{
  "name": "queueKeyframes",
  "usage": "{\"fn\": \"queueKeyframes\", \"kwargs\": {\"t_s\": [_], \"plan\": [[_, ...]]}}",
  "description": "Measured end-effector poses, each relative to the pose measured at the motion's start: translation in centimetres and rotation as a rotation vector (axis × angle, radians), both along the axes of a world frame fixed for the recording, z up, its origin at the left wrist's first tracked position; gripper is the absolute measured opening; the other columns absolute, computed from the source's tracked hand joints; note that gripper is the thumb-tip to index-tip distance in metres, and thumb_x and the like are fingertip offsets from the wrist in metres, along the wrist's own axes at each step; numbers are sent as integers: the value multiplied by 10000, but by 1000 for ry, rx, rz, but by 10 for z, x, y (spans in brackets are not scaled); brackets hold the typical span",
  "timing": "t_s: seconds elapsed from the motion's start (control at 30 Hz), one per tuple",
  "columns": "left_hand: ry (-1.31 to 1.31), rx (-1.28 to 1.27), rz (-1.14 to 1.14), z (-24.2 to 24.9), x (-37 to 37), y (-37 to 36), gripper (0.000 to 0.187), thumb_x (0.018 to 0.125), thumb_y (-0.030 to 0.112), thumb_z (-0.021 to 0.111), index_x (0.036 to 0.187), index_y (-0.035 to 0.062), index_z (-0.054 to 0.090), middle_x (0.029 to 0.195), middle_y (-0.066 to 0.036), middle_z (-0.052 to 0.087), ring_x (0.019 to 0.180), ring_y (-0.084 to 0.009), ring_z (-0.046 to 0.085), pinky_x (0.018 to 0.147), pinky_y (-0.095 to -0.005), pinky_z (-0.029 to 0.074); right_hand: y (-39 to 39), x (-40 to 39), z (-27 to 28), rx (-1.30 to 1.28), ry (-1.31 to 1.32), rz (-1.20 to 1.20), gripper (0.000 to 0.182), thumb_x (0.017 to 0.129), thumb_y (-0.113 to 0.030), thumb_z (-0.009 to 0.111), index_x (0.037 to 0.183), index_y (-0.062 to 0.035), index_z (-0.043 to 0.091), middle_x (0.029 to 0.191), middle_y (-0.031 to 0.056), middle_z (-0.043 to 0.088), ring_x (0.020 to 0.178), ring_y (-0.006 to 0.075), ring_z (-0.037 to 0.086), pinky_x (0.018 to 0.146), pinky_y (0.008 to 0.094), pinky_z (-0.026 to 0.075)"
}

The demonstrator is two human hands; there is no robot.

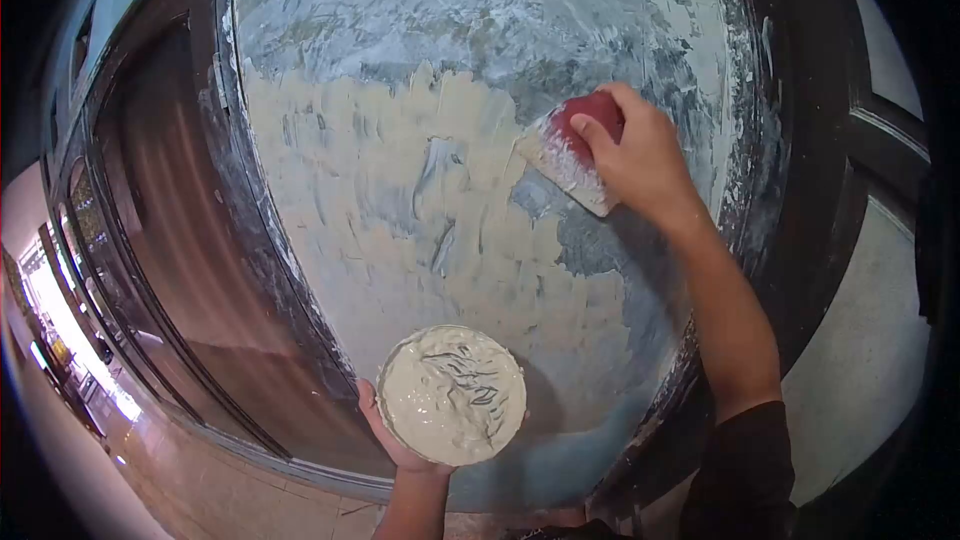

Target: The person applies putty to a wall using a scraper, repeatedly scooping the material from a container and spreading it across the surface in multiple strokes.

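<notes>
My right hand (640,155) grips a red scraper (584,140) with a wide, pale-coated blade. The blade's edge lies against or very close to the wall panel (400,5), at the right border of a cream coating (340,170). My left hand (395,437) holds a round container of cream paste (450,395) from below and the left side, low in front of the panel. The paste's surface is wet and ridged. Grey-blue wall shows above the coating, in streaks within it and in a patch below the blade.
A dark-framed door or window with brownish panes (190,210) stands on the left. Dark framing with pale panels (870,340) lies on the right. Paste-smeared edges border the wall panel. Tiled floor (220,480) shows at the lower left, with a bright opening beyond.
</notes>
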State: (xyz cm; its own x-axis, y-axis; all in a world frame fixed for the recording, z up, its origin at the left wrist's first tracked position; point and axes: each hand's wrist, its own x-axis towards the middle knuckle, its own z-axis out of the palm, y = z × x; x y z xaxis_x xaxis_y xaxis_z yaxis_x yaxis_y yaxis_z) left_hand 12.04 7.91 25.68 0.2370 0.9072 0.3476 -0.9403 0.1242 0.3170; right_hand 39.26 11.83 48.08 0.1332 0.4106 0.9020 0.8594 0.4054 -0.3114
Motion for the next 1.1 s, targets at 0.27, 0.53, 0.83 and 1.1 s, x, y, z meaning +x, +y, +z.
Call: {"fn": "queueKeyframes", "kwargs": {"t_s": [0.27, 0.53, 0.83, 1.1], "plan": [[23, -52, 74, -3, -3, 1, 932, 941, 761, 298, 1494, 23, 429, 1468, -205, 501, 1305, -413, 517, 1078, -565, 444, 3, -6, -30, -6, -159, -13, 377, 914, -287, 704, 1175, -26, 630, 1075, 196, 694, 1041, 354, 639, 949, 498, 375], [9, -28, 16, 2, -5, -4, 928, 942, 761, 298, 1488, 24, 438, 1466, -206, 505, 1298, -405, 525, 1081, -559, 444, -1, 18, 11, 59, 113, 32, 361, 912, -285, 720, 1131, -6, 652, 1027, 224, 728, 964, 391, 701, 895, 437, 512], [2, -27, 10, -4, -6, -2, 925, 948, 758, 283, 1494, 27, 435, 1465, -202, 508, 1298, -391, 527, 1082, -544, 445, 7, -8, -10, 104, -148, -69, 353, 914, -287, 713, 1129, -17, 638, 947, 197, 720, 922, 385, 685, 1007, 518, 387], [-22, -49, 86, 11, -15, -4, 942, 933, 780, 290, 1503, 43, 422, 1482, -207, 487, 1298, -426, 515, 1058, -599, 447, -42, -4, -4, 13, 136, 575, 119, 922, -74, 652, 1041, -61, 648, 881, 66, 686, 856, 276, 651, 935, 401, 417]]}}
